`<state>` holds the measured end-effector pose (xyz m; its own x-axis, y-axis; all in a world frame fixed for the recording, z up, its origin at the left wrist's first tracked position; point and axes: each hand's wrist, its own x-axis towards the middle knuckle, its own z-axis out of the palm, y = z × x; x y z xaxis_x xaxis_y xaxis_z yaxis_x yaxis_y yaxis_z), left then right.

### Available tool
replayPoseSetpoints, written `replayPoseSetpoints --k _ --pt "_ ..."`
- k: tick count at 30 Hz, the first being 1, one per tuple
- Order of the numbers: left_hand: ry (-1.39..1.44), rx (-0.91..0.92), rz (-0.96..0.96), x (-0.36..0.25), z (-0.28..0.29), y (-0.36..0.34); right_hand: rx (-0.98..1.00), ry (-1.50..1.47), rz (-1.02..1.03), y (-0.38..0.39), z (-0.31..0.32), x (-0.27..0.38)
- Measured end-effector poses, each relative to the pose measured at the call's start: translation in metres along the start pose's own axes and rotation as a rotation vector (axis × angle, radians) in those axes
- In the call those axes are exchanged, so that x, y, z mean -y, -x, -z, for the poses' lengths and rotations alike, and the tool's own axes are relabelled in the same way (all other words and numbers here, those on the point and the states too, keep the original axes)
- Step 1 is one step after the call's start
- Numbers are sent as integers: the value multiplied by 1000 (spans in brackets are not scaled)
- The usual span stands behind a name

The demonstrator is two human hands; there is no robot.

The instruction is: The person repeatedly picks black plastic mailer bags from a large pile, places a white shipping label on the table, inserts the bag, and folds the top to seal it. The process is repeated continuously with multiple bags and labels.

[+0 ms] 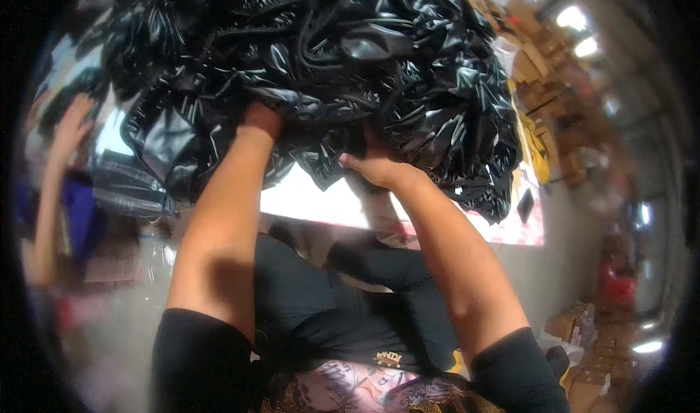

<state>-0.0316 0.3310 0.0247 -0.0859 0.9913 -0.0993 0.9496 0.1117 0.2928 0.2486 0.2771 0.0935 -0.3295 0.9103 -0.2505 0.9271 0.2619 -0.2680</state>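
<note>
Hands, two, bare, set apart at the near side of a broad heap of glossy black, crumpled sheet-like material [364, 48]. Left hand [262, 120]: wrist and back visible, fingers buried in the folds; how far it is open and whether it grips cannot be told. Right hand [375, 166]: thumb held away from the fingers, which run up into the dark folds; hold on the material cannot be confirmed. The spacing and depth of both hands suggest that slack, slippery stuff offers no firm edge and is best managed from two places, within the folds. The heap lies across a white-topped bench with a pink-red printed edge [310, 195], probably for broad support, its near edge falling in loose points. Lying near the bench's right corner: one small black flat diamond-shaped piece [525, 207]. To the left: another person's bare hand [73, 125], raised beside the heap, holding nothing visible. Beyond the bench, right: a bright yellow item [538, 147], kind unclear, and brown cardboard boxes [538, 66], grouped apart from the bench, presumably to leave its surface for the heap.
</note>
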Motion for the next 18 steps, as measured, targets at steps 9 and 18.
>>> replayPoseSetpoints --k 9,18 --pt "-87 -407 -190 8 4 17 -455 207 425 154 79 49" --pt "-97 -145 43 -47 103 177 -160 -159 198 102 30 -42"
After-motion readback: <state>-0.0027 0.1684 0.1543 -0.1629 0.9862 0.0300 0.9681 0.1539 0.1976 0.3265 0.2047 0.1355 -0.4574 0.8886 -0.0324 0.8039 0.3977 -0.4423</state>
